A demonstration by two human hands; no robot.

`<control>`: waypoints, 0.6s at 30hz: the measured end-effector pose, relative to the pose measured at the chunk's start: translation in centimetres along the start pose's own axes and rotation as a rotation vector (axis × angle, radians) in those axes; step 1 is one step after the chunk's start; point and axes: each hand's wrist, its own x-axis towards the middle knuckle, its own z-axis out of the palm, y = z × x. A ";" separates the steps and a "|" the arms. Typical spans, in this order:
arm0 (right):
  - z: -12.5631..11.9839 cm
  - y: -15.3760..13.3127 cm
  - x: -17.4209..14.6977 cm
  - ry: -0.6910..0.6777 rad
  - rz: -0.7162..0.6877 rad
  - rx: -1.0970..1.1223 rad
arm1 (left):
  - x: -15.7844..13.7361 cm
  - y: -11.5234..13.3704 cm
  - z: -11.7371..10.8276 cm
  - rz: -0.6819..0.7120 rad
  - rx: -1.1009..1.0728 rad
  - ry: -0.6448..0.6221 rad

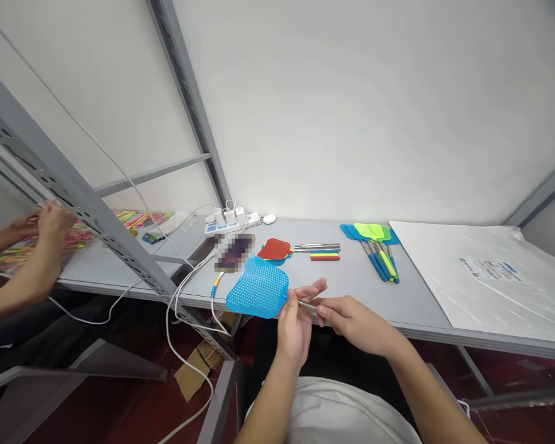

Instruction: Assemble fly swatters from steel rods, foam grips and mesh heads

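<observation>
My left hand (pixel 296 327) pinches the neck of a blue fly swatter head (pixel 260 290), a perforated paddle pointing left over the table's front edge. Thumb and fingers of my right hand (pixel 346 317) close on a thin metal rod (pixel 308 306) that meets the neck of that head. Just beyond lie red and blue swatter heads (pixel 275 250) in a small stack. Beside them are several loose metal rods (pixel 317 248) and a few coloured handle grips (pixel 325 257). Farther right, several whole fly swatters (pixel 380 253) in blue, green and yellow lie fanned together.
A plastic-wrapped white sheet (pixel 490 277) covers the right of the grey table (pixel 416 311). At the back left sit a power strip (pixel 231 225) and a pixelated phone-like object (pixel 235 251). White cables (pixel 180 296) hang by a metal post (pixel 120 234). Beyond it, another person's hands (pixel 50 219) work over colourful items.
</observation>
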 end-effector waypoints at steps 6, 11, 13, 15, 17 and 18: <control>-0.1 -1.2 1.7 0.129 -0.050 -0.170 | 0.5 -0.6 -0.4 0.044 -0.031 0.013; 0.4 -0.8 2.8 -0.043 -0.045 0.139 | 0.2 -0.3 -0.4 0.066 -0.025 0.016; 0.1 0.0 3.2 -0.205 0.044 0.327 | 0.1 -0.2 -0.4 0.065 -0.010 -0.003; -0.5 0.5 3.3 -0.337 0.125 0.460 | 0.0 -0.2 -0.4 0.061 0.009 -0.028; -0.9 0.6 3.2 -0.394 0.134 0.505 | -0.2 -0.2 -0.4 0.061 0.024 -0.042; -1.0 0.4 3.0 -0.378 0.105 0.469 | -0.2 -0.2 -0.4 0.062 0.031 -0.042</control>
